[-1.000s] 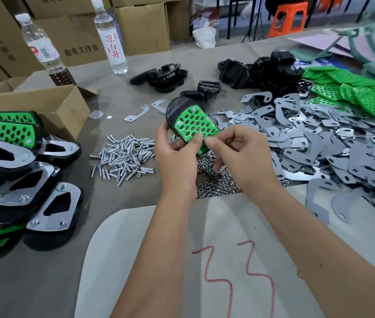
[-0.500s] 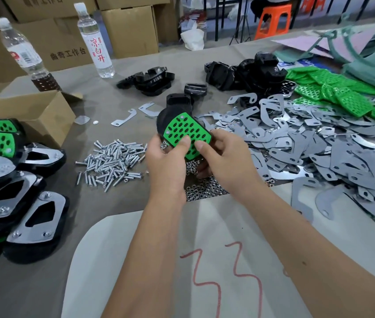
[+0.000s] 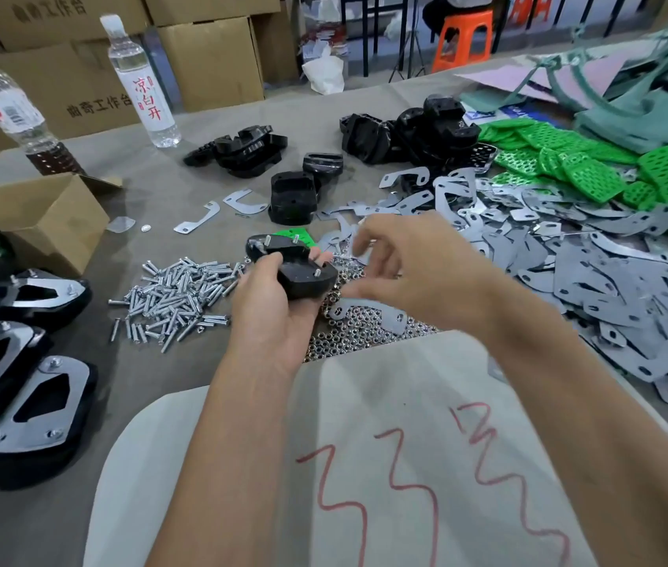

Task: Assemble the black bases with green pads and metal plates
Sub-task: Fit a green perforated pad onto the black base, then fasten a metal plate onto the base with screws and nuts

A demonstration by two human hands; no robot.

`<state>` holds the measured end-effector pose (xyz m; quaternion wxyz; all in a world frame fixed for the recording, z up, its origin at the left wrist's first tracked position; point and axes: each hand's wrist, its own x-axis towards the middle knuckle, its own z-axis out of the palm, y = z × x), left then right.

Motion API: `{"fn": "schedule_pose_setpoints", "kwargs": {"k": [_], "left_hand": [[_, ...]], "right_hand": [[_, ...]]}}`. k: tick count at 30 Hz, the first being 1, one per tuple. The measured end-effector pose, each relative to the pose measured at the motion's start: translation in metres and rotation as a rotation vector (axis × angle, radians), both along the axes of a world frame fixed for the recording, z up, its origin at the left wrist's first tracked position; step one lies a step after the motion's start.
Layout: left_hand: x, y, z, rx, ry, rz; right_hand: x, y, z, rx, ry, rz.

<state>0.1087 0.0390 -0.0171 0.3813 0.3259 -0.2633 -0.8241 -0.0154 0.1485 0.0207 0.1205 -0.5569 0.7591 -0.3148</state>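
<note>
Left hand (image 3: 273, 304) grips black base (image 3: 295, 266), studs up.

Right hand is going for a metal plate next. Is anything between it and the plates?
Nothing visible. The right hand hovers open, blurred, directly over loose metal plates; one plate lies on the nuts just below it. The left hand holds the black base off to the side.

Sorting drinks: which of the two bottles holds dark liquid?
The far-left bottle, behind the cardboard box; dark brown at its bottom. The other bottle, with red characters, is all clear.
</note>
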Motion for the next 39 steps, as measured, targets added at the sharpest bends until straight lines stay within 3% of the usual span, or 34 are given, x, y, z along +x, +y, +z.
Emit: {"fn": "schedule_pose_setpoints", "kwargs": {"k": [4,7,13,20,23,26,31,32,34,36,39], "left_hand": [[-0.005,0.001,-0.006,0.139,0.101,-0.035],[-0.007,0.002,-0.007,0.228,0.174,-0.026],[-0.005,-0.001,-0.006,0.275,0.255,-0.026],[-0.002,-0.004,-0.006,0.241,0.195,-0.097],[-0.003,-0.006,-0.009,0.143,0.096,-0.094],[-0.004,-0.005,-0.012,0.033,0.026,-0.048],[-0.001,-0.004,-0.009,0.091,0.152,-0.05],[0.0,-0.005,-0.007,0.113,0.176,-0.055],[0.004,-0.007,-0.004,0.138,0.222,-0.062],[0.004,-0.006,-0.004,0.115,0.231,-0.076],[0.002,-0.002,-0.007,-0.044,0.127,-0.122]], "right_hand": [[-0.052,0.035,0.009,0.314,0.268,-0.233],[-0.065,0.049,-0.001,0.491,0.296,-0.303],[-0.066,0.047,-0.021,0.358,0.321,-0.356],[-0.075,0.049,-0.017,0.367,0.316,-0.228],[-0.076,0.041,-0.003,0.358,0.331,-0.235],[-0.075,0.028,0.013,0.256,0.4,-0.332],[-0.068,0.007,0.024,0.011,0.44,-0.436],[-0.061,0.004,0.023,-0.111,0.353,-0.442],[-0.035,-0.004,0.013,-0.33,-0.114,-0.321],[-0.006,-0.015,-0.007,-0.392,-0.539,-0.184],[0.019,-0.028,-0.04,-0.427,-0.869,-0.17]]}}
